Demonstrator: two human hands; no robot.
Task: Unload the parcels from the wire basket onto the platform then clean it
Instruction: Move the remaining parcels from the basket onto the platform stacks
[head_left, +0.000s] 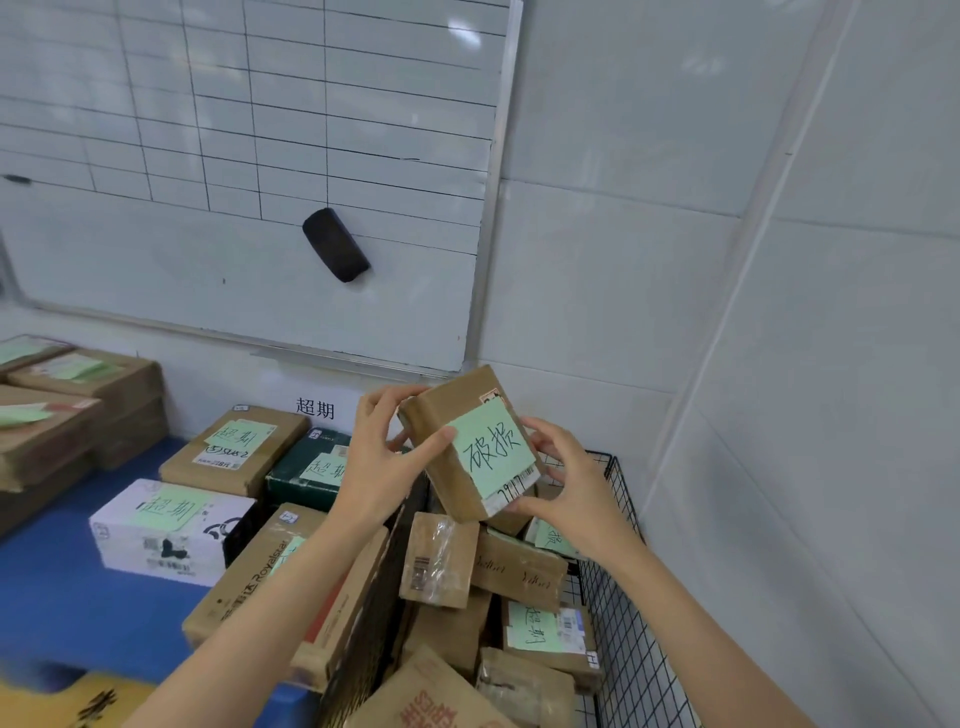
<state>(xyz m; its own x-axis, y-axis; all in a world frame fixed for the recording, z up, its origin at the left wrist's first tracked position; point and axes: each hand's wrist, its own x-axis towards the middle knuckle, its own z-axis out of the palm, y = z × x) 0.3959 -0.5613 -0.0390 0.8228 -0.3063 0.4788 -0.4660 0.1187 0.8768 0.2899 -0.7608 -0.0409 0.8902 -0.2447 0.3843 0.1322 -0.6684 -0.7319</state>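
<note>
Small brown parcel (470, 447) is held just above the wire basket (623, 597), clamped between both hands: left hand (387, 452) curled round its far-left edge, right hand (566, 483) gripping the near-right corner. Labelled face is tilted toward the camera. Platform (78, 587) lies left of the basket, so the left hand is nearer. Several loose parcels (441, 564) lie in the basket; unloading is judged unfinished.

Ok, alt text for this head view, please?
The left hand and right hand hold a small brown parcel with a green note above a wire basket holding more parcels. Left of it, labelled parcels sit on a blue platform below a whiteboard.
</note>
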